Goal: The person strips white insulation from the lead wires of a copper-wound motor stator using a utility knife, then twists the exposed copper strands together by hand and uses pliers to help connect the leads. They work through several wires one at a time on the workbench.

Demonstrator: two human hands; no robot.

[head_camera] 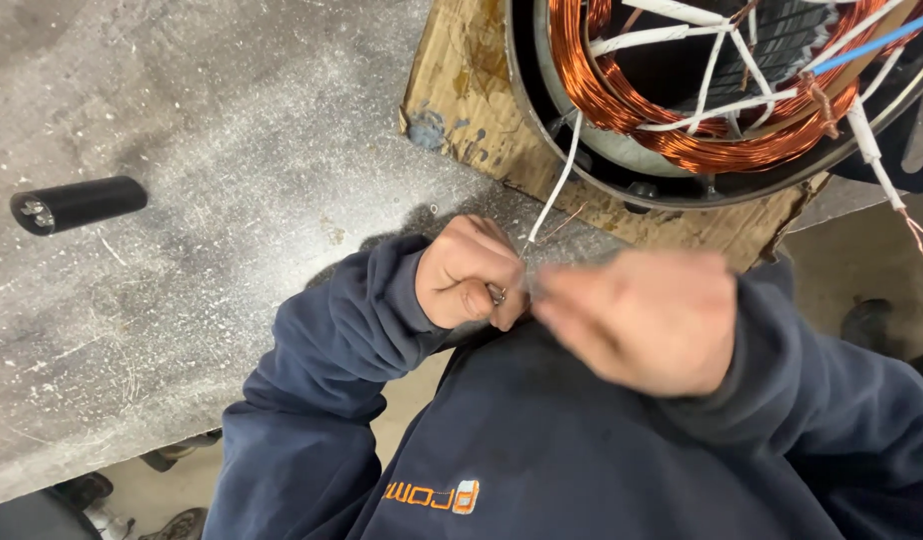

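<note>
L hand (470, 272) fisted, fingers pinching thin white-sleeved lead wire (559, 178) plus a small shiny metal bit. R hand (647, 318) blurred beside it; grip unclear. Wire runs up from fingertips to glossy copper windings (622, 100) in round stator on torn cardboard (462, 110). Smooth black cylinder (79, 203) well left on scuffed grey bench.

Single head-worn view, steeply downward, close over the workbench (182, 320) edge.

We see a black cylindrical capacitor (79, 204) lying on its side on the scuffed grey metal table (232, 150), well apart from a torn sheet of brown cardboard (462, 100). Shoes (177, 455) show below the table's edge.
</note>
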